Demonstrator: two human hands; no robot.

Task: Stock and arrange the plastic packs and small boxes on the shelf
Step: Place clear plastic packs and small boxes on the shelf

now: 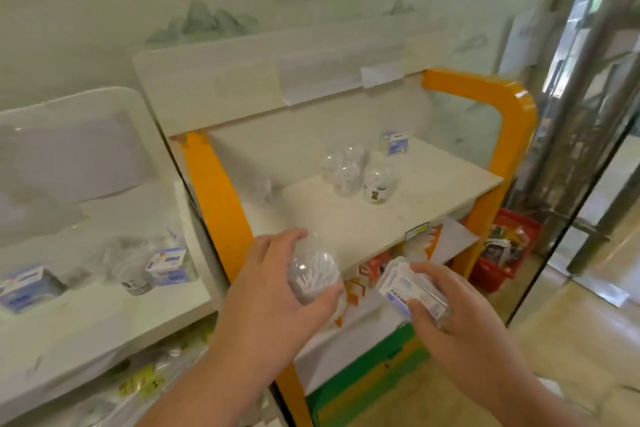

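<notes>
Head-camera footage was taken from above the shelf (398, 211), whose white board was framed by orange uprights (221, 204). A clear round tub of cotton swabs (313, 276) was grasped in the left hand (277, 291), fingers wrapped over its top, held just in front of the board's front edge, probably so that it could be set down with its fellows. A flat clear pack with a blue label (410, 291) was gripped in the right hand (460, 315), lower and short of the shelf. Four clear tubs (353, 172) were counted standing clustered at the back, and one small blue-and-white box (394, 143) was seen behind them. On the neighbouring unit (104, 291), two similar boxes could be made out.
</notes>
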